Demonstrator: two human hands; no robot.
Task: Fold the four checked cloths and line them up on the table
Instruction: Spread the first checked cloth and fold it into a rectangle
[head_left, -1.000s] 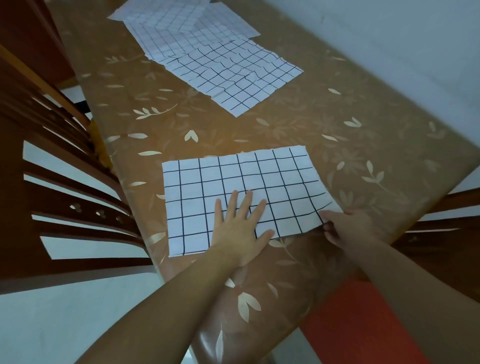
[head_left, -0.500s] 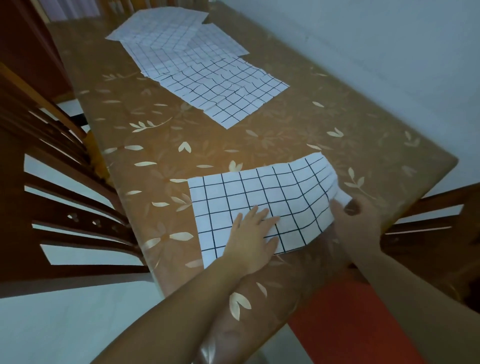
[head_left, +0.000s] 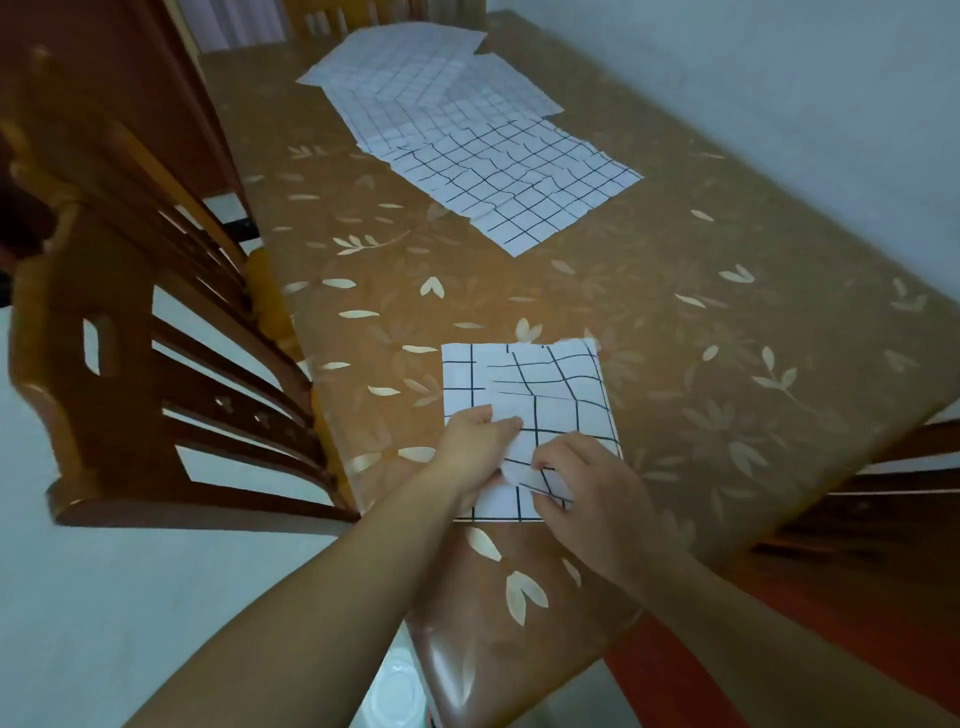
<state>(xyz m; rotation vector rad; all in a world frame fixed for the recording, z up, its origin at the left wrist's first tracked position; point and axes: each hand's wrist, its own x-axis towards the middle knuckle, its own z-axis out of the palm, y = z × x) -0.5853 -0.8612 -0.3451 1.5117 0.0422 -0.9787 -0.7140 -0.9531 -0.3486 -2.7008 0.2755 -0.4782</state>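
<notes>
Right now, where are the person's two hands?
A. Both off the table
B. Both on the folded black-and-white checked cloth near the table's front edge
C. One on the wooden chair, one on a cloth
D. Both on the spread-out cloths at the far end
B: the left hand and the right hand both lie on the folded black-and-white checked cloth, while the spread-out checked cloths lie untouched at the far end.
</notes>
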